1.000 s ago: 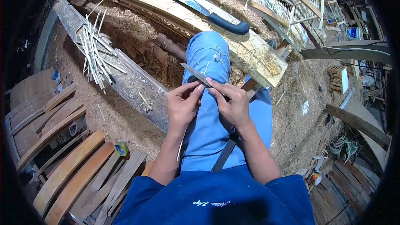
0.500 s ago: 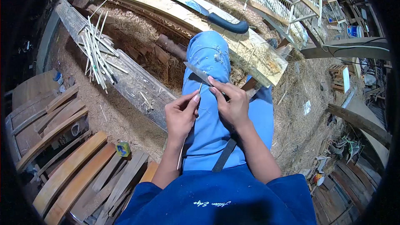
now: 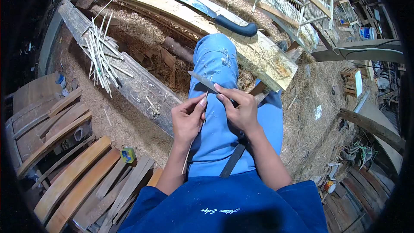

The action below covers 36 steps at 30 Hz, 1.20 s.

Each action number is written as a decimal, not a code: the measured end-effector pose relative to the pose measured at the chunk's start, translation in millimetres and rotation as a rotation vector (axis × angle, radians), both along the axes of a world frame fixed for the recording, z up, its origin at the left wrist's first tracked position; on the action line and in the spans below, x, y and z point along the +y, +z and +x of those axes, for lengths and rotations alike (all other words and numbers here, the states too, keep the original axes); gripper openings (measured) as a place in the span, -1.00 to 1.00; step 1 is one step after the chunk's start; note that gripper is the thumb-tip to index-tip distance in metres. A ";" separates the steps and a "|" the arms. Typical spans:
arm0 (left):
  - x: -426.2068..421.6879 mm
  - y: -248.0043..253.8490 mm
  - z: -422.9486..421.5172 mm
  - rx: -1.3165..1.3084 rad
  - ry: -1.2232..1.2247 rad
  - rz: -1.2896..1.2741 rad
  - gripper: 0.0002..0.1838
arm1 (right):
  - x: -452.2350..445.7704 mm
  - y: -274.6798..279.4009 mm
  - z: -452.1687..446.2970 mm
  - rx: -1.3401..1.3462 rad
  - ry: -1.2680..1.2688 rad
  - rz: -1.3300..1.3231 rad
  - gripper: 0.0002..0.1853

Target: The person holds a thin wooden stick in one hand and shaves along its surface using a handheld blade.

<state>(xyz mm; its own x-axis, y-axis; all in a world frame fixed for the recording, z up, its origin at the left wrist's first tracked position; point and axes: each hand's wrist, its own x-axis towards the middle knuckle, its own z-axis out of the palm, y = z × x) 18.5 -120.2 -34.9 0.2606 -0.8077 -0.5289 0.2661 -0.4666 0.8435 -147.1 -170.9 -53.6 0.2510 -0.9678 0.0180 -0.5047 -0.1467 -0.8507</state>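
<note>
My left hand [image 3: 186, 118] is closed in a pinch on a thin stick [image 3: 186, 159], whose tip pokes out past the thumb and whose tail runs down along the forearm. My right hand [image 3: 238, 108] grips a small knife [image 3: 200, 80]. Its grey blade points up and left, close to the stick's tip; whether the two touch I cannot tell. The fingers hide most of the knife's handle. Both hands are above the blue-trousered leg [image 3: 215, 60], which has shavings on it.
A large black-handled knife [image 3: 235, 26] lies on a pale plank [image 3: 267, 56] ahead. Many thin sticks [image 3: 100, 58] are piled on a weathered board [image 3: 142, 82] at left. A slatted cage [image 3: 297, 0] stands at upper right. Curved wood pieces [image 3: 73, 177] fill the lower left.
The small knife's blade has shifted slightly left and down and turned a little. The stick's tip has lowered slightly, while both hands stay nearly in place.
</note>
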 end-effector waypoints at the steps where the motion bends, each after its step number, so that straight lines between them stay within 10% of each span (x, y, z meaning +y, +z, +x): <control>1: 2.9 -1.3 0.4 -0.001 -0.014 0.000 -0.77 | 0.0 -0.3 -0.1 0.001 -0.002 0.000 -0.73; 36: 11.2 3.9 2.2 0.110 0.066 0.046 -0.78 | 5.2 4.3 7.4 0.061 -0.079 -0.076 -0.76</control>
